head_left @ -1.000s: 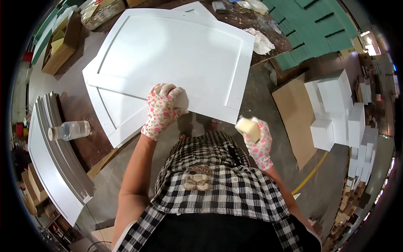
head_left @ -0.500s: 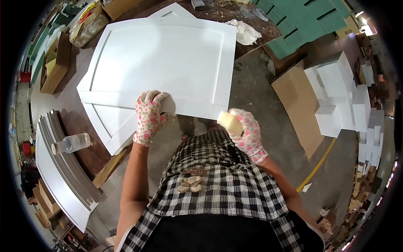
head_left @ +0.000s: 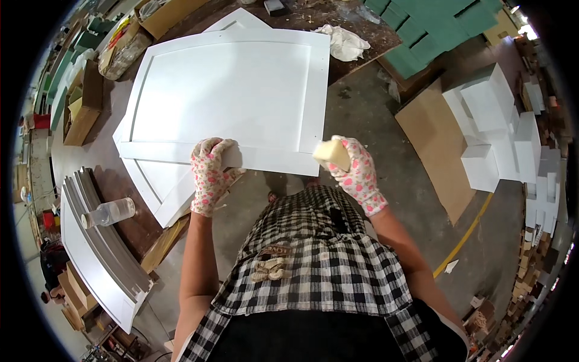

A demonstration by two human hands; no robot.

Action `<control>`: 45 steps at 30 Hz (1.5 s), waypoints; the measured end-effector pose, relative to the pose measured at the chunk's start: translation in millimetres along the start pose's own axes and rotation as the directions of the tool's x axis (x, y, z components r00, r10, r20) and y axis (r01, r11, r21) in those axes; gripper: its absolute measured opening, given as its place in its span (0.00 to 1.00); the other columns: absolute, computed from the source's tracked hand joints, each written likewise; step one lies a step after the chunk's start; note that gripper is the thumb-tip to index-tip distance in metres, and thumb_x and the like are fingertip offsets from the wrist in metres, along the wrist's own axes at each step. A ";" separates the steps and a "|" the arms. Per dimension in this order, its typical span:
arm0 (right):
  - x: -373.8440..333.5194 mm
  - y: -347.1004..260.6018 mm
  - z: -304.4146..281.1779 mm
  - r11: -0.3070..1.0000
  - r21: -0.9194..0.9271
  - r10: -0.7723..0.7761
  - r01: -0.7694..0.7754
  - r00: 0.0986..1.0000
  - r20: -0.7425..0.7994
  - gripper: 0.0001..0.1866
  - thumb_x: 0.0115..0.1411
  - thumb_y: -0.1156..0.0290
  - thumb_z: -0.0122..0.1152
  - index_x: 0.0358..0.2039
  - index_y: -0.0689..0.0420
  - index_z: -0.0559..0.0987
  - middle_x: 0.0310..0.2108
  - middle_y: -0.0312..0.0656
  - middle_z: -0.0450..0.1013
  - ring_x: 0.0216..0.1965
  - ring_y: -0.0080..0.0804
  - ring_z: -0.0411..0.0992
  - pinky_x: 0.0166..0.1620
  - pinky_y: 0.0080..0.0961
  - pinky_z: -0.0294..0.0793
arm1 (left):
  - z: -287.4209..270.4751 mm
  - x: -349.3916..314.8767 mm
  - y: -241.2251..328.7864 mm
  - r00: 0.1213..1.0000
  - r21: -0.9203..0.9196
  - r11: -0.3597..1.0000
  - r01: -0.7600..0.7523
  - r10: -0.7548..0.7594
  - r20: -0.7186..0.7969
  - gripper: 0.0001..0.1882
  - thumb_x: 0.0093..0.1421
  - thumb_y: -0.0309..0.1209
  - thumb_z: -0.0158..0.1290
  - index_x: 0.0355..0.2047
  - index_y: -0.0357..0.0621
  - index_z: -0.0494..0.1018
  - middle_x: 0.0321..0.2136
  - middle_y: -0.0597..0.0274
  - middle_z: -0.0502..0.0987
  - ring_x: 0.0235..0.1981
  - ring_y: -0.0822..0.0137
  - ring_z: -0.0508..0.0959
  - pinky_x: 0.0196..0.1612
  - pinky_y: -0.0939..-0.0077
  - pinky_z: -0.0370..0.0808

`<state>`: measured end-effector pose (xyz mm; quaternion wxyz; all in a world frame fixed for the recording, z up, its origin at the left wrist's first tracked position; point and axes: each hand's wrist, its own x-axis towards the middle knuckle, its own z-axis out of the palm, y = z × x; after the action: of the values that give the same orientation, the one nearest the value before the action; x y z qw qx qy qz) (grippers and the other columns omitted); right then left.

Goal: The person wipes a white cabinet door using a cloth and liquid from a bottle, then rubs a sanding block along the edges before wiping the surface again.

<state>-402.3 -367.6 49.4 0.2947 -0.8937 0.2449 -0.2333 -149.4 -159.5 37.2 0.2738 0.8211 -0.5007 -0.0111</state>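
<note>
A white framed panel [head_left: 220, 93] with a recessed centre and a curved far edge lies over another white panel [head_left: 158, 187] on the brown table. My left hand [head_left: 209, 172], in a floral glove, grips the near edge of the top panel, fingers on its face and thumb at the edge. In my right hand [head_left: 357, 172], gloved alike, is a pale yellow sanding sponge [head_left: 332, 154]. The sponge is at the panel's near right corner; whether it touches the edge I cannot tell.
Curved white panels [head_left: 99, 253] stand stacked at the left, a clear plastic bottle [head_left: 108, 213] on them. A cardboard box [head_left: 84, 111] and a white cloth [head_left: 344, 43] lie on the table. White boxes [head_left: 491, 127] and a cardboard sheet [head_left: 431, 151] are at the right.
My right hand has moved up and slightly forward along the panel's right corner with the sponge. The left hand keeps its hold; the whole view has shifted slightly.
</note>
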 end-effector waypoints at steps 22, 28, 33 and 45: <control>0.1 -14.7 -9.6 0.991 0.053 -0.126 0.122 0.989 0.075 0.27 0.47 0.68 0.69 0.50 0.55 0.73 0.43 0.45 0.73 0.45 0.43 0.72 0.48 0.37 0.73 | 7.7 7.4 6.2 0.969 0.020 0.988 0.152 -0.145 -0.201 0.06 0.54 0.34 0.56 0.27 0.46 0.76 0.33 0.61 0.75 0.38 0.56 0.71 0.46 0.59 0.64; 64.5 13.0 -17.4 0.994 -0.095 0.036 -0.044 0.996 -0.084 0.26 0.48 0.68 0.67 0.49 0.55 0.72 0.44 0.47 0.72 0.44 0.46 0.71 0.48 0.38 0.73 | 15.8 10.0 7.8 0.957 0.121 0.970 0.212 -0.181 -0.227 0.07 0.55 0.34 0.56 0.25 0.45 0.74 0.32 0.61 0.74 0.38 0.57 0.70 0.46 0.60 0.64; 35.7 -10.6 -29.1 0.965 0.087 -0.255 0.248 0.964 0.079 0.29 0.45 0.63 0.69 0.48 0.56 0.72 0.40 0.44 0.73 0.41 0.43 0.73 0.45 0.38 0.75 | 13.8 9.7 17.9 0.948 0.153 0.963 0.221 -0.176 -0.266 0.06 0.55 0.33 0.56 0.25 0.47 0.73 0.30 0.61 0.73 0.37 0.57 0.70 0.44 0.58 0.64; 244.7 120.0 -16.0 0.984 -0.172 -0.082 0.050 0.980 -0.183 0.28 0.47 0.66 0.68 0.50 0.58 0.71 0.45 0.51 0.72 0.47 0.49 0.71 0.50 0.41 0.71 | 3.6 14.3 29.7 0.942 0.103 0.963 0.247 -0.214 -0.257 0.06 0.53 0.27 0.55 0.23 0.47 0.69 0.28 0.61 0.71 0.35 0.58 0.68 0.41 0.60 0.64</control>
<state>-258.6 -599.8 50.7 0.1865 -0.8967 0.2604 -0.3055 -167.6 -183.3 51.4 0.2743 0.8858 -0.3630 0.0914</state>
